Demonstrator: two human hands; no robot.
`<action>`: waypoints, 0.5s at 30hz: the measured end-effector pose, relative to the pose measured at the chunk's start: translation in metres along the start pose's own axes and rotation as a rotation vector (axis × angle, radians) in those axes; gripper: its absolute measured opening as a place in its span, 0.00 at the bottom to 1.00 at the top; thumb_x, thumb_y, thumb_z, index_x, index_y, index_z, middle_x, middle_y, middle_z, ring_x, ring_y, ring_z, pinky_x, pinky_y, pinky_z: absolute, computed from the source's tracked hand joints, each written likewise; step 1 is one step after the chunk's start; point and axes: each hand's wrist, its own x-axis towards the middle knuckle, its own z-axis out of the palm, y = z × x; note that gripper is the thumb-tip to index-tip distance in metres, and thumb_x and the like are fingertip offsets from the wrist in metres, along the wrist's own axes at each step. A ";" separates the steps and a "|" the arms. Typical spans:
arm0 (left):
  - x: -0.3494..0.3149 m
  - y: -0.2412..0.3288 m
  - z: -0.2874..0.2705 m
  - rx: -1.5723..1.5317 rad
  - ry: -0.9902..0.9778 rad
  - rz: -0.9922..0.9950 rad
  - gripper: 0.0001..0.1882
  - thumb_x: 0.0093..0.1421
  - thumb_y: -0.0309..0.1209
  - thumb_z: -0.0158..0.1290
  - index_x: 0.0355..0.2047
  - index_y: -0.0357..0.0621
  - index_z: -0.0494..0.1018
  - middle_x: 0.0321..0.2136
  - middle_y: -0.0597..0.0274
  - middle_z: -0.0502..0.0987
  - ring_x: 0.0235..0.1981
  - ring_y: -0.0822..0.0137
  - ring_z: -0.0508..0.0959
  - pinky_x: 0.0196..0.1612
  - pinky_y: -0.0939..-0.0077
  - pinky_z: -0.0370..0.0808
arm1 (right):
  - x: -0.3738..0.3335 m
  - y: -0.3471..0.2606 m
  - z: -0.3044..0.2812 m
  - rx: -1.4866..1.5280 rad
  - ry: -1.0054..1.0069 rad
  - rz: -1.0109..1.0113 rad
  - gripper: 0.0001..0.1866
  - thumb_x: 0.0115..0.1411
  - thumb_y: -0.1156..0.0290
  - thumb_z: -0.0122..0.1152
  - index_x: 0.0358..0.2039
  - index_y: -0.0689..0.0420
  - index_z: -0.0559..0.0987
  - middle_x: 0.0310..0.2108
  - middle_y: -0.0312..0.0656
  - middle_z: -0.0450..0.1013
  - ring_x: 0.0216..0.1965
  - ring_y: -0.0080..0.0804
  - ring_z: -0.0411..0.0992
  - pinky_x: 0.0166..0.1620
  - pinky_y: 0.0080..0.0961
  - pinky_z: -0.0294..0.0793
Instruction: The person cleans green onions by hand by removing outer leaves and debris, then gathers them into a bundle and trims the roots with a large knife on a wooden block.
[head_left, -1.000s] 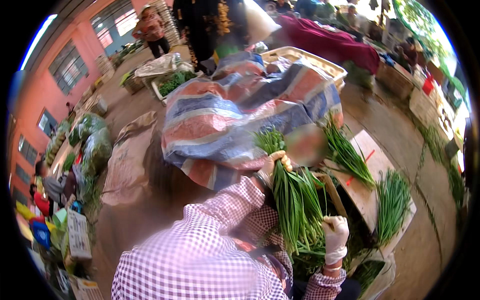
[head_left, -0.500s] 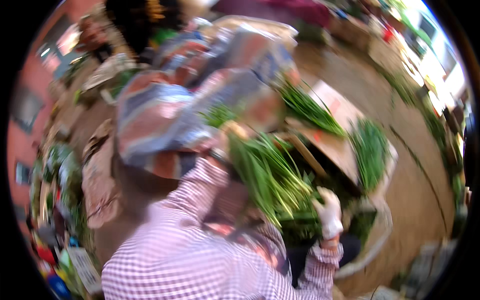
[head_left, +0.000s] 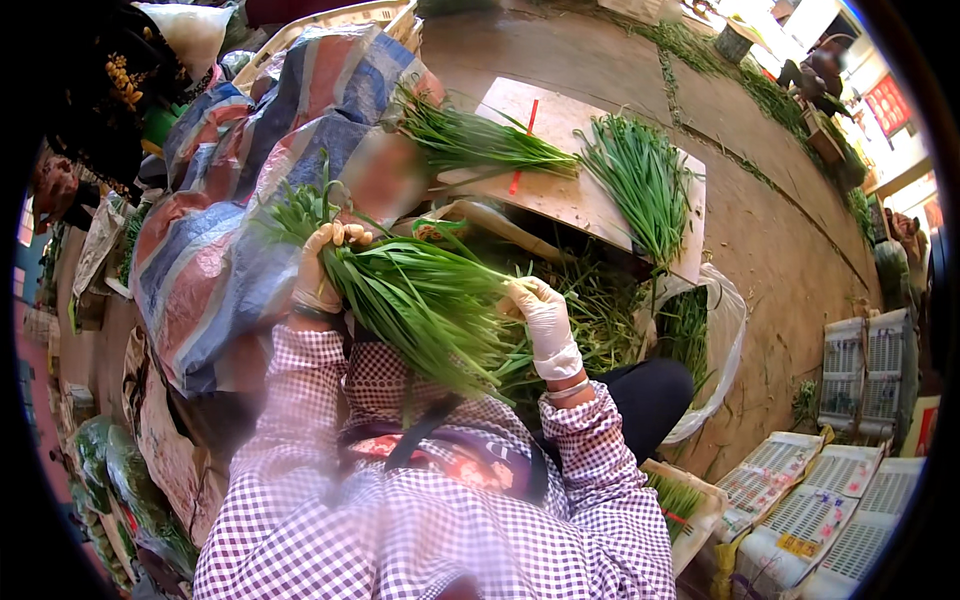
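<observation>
Where gripped, long flat green chives (head_left: 420,300).

A soft blur covers a patch (head_left: 385,175) just above the left hand (head_left: 318,268), so what lies there cannot be told. The left grip closes around the bunch of green leaves (head_left: 425,300), and its palm is hidden behind the stalks. The right hand (head_left: 543,315) covers part of the same bunch. The checked shirt (head_left: 400,530) smears out toward the lower edge, which cuts it off. Under the striped tarp (head_left: 230,200) everything is hidden. At the dark left rim, the person in black (head_left: 95,90) is cut off.
</observation>
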 end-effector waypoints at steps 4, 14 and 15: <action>0.001 -0.001 -0.004 -0.011 -0.017 -0.003 0.13 0.60 0.35 0.54 0.23 0.43 0.68 0.30 0.57 0.72 0.36 0.60 0.72 0.47 0.67 0.71 | 0.005 0.007 0.006 0.166 0.042 -0.020 0.06 0.61 0.72 0.61 0.37 0.59 0.79 0.32 0.35 0.77 0.32 0.22 0.75 0.41 0.19 0.75; 0.001 -0.001 0.000 -0.009 0.034 0.014 0.12 0.60 0.34 0.53 0.23 0.43 0.67 0.29 0.58 0.71 0.34 0.61 0.72 0.43 0.68 0.72 | 0.008 0.010 0.009 0.062 0.054 -0.113 0.06 0.58 0.75 0.65 0.36 0.60 0.81 0.30 0.32 0.77 0.30 0.17 0.72 0.34 0.13 0.72; 0.001 -0.001 -0.002 -0.009 0.035 0.015 0.12 0.60 0.34 0.53 0.23 0.43 0.67 0.29 0.58 0.71 0.34 0.61 0.72 0.43 0.68 0.72 | 0.006 0.007 0.010 0.098 0.072 -0.065 0.06 0.58 0.75 0.65 0.36 0.59 0.81 0.30 0.32 0.77 0.29 0.17 0.72 0.33 0.13 0.72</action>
